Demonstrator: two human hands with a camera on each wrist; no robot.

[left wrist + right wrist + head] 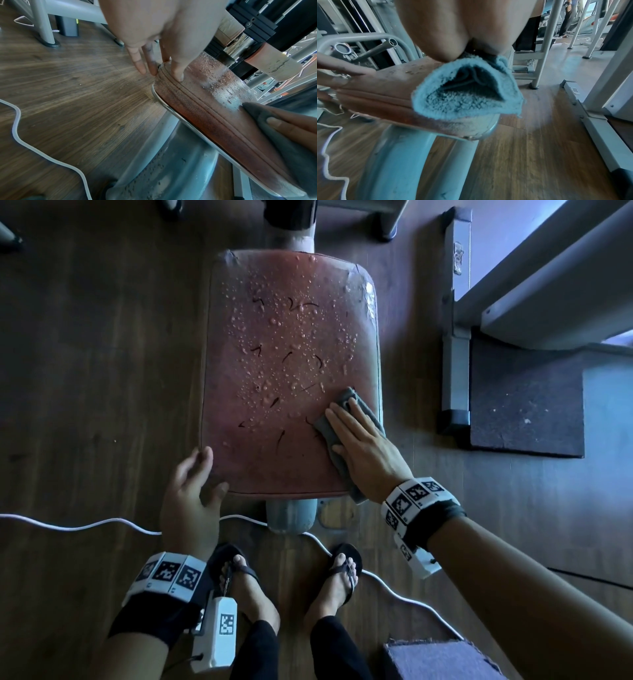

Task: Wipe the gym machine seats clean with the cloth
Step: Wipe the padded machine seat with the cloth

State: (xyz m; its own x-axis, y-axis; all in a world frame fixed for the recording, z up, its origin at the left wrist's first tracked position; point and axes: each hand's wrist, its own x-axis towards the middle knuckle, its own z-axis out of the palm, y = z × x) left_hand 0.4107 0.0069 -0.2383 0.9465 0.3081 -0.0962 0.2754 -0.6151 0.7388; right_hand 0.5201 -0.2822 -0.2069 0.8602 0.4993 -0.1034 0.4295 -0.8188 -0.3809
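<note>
The red padded seat [284, 371] is covered in water drops and small dark strands. My right hand [346, 422] lies flat, fingers straight, pressing a grey-blue cloth [343, 396] onto the seat's near right part. The cloth [462, 100] hangs folded over the seat's near edge [382, 86] below my right palm [453, 33]. My left hand [202, 474] rests on the near left corner. In the left wrist view one finger of that hand [163, 65] lies on top of the seat [214, 108] and the others run straight down its side. The cloth [257, 112] shows under my right fingers [283, 121].
A grey post [291, 515] carries the seat above a wooden floor. A white cable [102, 523] snakes across the floor by my sandalled feet [246, 587]. A grey machine frame [455, 337] and a dark mat [524, 398] lie to the right, a purple block [438, 659] at the bottom.
</note>
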